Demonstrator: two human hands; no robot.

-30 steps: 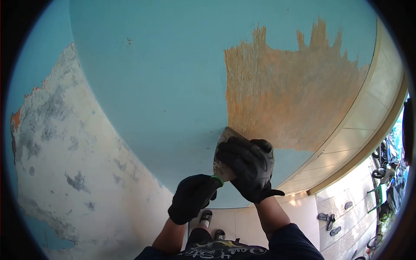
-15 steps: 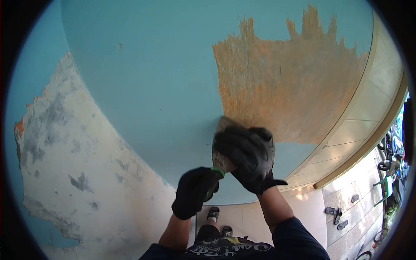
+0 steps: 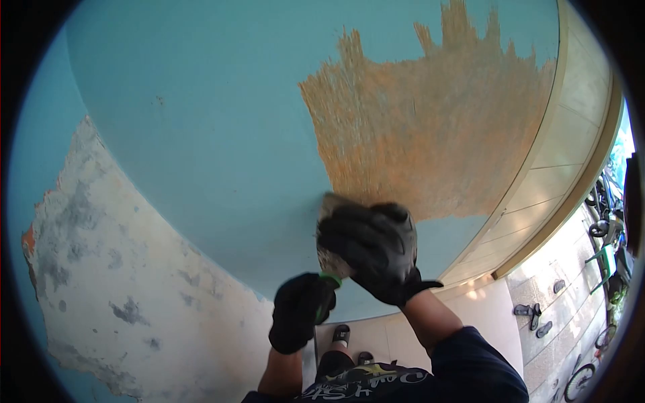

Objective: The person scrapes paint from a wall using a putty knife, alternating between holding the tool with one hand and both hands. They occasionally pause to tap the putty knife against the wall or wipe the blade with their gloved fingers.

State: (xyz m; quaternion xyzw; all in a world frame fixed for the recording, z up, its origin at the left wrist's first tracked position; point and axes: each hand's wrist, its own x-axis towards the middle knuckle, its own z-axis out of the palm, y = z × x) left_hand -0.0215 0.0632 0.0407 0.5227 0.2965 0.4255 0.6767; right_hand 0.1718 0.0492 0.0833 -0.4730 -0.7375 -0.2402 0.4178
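Observation:
A wide-bladed scraper [image 3: 334,263] with a green handle lies against the blue painted wall [image 3: 222,154]. Its blade edge meets the lower left border of a bare brownish patch [image 3: 430,134] where the paint is off. My left hand [image 3: 300,312], in a black glove, is closed around the green handle. Over the blade sits my right hand [image 3: 369,245], also black-gloved, gripping and pressing on it; the fingers cover most of the metal, and the thumb side is partly hidden.
To the left, a whitish wall section [image 3: 127,269] has grey stains and peeling edges. A cream tiled frame [image 3: 547,168] borders the right side. Beyond it are sandals [image 3: 531,314] on paving, a green chair [image 3: 607,269] and motorcycles [image 3: 600,228]. My feet stand on the floor below.
The view has shifted, so the wall and patch sit further left. Both hands and the scraper appear slightly lower and remain by the patch's lower left edge, with the same hold.

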